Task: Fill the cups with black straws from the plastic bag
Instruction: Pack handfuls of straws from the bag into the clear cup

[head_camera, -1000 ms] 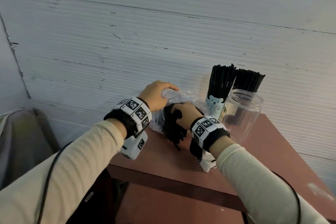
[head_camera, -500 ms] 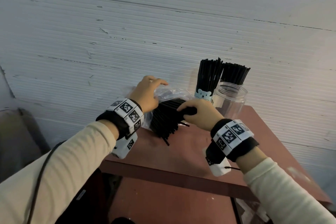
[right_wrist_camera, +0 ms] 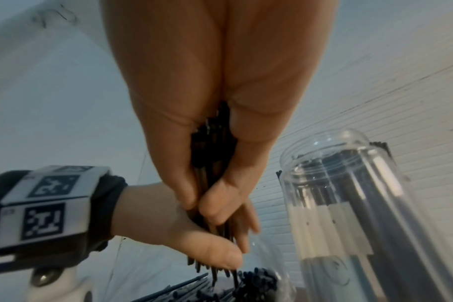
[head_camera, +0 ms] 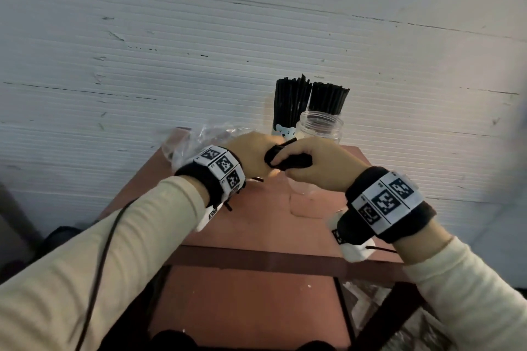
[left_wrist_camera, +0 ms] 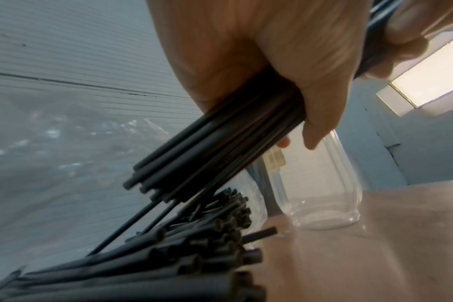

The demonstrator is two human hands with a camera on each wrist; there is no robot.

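Head view: two hands are meeting above the table [head_camera: 256,225]. The left hand [head_camera: 251,157] and right hand [head_camera: 319,165] are both clamping one bundle of straws [head_camera: 288,161]; most of it is hidden by the fingers. Behind are standing two filled cups, a bear cup [head_camera: 283,131] and a second, largely hidden, plus one clear jar [head_camera: 319,125]. The plastic bag [head_camera: 199,137] is lying at the far left, partly hidden.

Left wrist view: fingers [left_wrist_camera: 318,114] are wrapping the bundle above loose straws [left_wrist_camera: 168,255]; their count is unclear.

Right wrist view: both hands are closing round the bundle beside the jar.
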